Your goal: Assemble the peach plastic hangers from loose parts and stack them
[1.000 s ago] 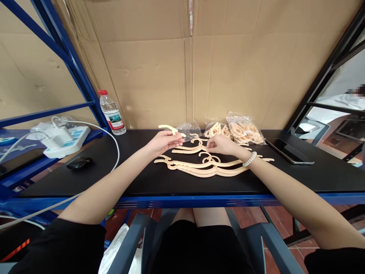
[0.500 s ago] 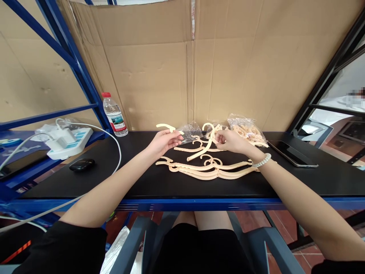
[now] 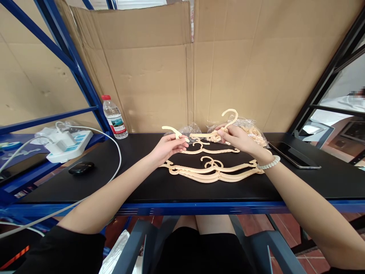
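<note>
Between the thumb and fingers of my left hand is a small curved cream hanger piece, partly covered by the fingers. My right hand grips a cream folding hanger, its hook standing up and one arm pointing left; the rest is hidden by the hand. Below both hands lie stacked cream hangers with their hooks folded over the middle. Behind them rests another hanger, flat on the black tabletop.
Clear plastic bags with cream hanger parts lie at the back. A water bottle stands back left, near a black mouse and a white power strip. A tablet lies right. A white cable crosses the left side.
My right hand has moved right and turned the hanger, so its hook rises higher and its arm lies nearly level. My left hand has shifted slightly right with the small curved piece.
</note>
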`<state>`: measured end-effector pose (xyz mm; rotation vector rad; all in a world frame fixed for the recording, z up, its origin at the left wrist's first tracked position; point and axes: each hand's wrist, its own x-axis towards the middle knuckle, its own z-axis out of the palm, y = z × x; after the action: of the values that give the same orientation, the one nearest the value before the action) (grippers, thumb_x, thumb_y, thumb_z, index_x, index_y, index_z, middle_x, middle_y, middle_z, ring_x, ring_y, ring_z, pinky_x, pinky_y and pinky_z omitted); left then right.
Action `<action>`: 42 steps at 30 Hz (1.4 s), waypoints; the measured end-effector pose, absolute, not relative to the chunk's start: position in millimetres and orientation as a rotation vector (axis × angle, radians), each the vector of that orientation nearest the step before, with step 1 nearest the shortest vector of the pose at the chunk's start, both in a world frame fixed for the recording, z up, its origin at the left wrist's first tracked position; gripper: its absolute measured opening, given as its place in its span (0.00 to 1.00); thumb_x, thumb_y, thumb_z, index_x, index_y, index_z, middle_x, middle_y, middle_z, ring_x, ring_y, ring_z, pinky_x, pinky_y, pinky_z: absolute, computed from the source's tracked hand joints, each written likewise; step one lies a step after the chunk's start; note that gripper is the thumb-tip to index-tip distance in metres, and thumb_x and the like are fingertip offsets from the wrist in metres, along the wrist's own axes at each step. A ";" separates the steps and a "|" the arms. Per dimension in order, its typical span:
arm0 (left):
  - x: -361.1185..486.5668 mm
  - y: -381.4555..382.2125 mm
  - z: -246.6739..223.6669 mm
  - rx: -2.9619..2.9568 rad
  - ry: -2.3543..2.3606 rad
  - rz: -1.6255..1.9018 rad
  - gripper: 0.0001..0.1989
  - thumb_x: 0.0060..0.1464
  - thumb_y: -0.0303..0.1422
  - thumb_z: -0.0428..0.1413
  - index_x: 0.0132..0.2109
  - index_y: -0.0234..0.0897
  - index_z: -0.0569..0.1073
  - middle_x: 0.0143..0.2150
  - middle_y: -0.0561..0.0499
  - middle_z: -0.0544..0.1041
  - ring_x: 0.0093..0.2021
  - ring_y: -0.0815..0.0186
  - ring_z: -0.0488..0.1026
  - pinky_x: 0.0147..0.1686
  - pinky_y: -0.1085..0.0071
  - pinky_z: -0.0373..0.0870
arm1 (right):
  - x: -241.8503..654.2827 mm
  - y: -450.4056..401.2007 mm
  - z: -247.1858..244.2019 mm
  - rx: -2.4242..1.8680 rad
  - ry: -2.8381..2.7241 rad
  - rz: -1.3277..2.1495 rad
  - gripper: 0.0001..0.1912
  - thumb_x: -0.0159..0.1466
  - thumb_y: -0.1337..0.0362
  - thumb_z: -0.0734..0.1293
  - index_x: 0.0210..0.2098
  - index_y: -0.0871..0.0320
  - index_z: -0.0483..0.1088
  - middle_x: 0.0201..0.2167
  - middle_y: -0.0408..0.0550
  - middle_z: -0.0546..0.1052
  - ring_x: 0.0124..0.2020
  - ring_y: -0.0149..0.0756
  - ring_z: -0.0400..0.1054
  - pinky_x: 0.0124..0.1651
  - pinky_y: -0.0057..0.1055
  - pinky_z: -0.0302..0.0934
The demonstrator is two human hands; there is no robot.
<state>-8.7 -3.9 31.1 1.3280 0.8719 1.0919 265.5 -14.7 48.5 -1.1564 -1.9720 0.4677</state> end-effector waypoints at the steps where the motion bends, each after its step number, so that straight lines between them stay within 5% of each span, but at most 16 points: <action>1: -8.9 -3.9 30.4 1.334 0.862 1.085 0.09 0.50 0.31 0.65 0.38 0.32 0.79 0.30 0.48 0.80 0.30 0.70 0.76 0.37 0.71 0.72 | 265.0 -14.5 48.3 -1.141 -1.983 0.444 0.19 0.66 0.52 0.61 0.23 0.55 0.59 0.33 0.50 0.74 0.35 0.39 0.66 0.37 0.34 0.58; 7: -10.8 -2.2 26.9 1.376 0.806 1.048 0.11 0.47 0.34 0.68 0.36 0.33 0.77 0.32 0.50 0.79 0.31 0.71 0.75 0.40 0.70 0.72 | 266.9 -16.1 49.9 -1.027 -2.045 0.521 0.26 0.64 0.46 0.61 0.18 0.55 0.55 0.22 0.43 0.62 0.23 0.30 0.52 0.27 0.31 0.47; 26: -17.1 1.7 26.7 1.427 0.594 0.810 0.15 0.48 0.35 0.68 0.37 0.34 0.71 0.37 0.47 0.81 0.40 0.62 0.81 0.43 0.68 0.77 | 275.7 -14.3 47.1 -0.854 -2.096 0.562 0.23 0.65 0.45 0.63 0.27 0.59 0.69 0.31 0.49 0.72 0.29 0.34 0.62 0.29 0.31 0.54; 42: -7.9 -5.2 28.1 1.442 0.694 0.971 0.08 0.55 0.27 0.63 0.34 0.31 0.69 0.32 0.42 0.83 0.34 0.63 0.82 0.40 0.72 0.78 | 266.4 -18.1 46.5 -0.834 -2.040 0.531 0.25 0.64 0.46 0.64 0.21 0.58 0.60 0.28 0.47 0.69 0.24 0.29 0.56 0.26 0.29 0.51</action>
<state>-7.9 -5.2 28.1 1.4415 0.6943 0.9714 266.4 -18.1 46.5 -0.8338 -2.0402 0.5308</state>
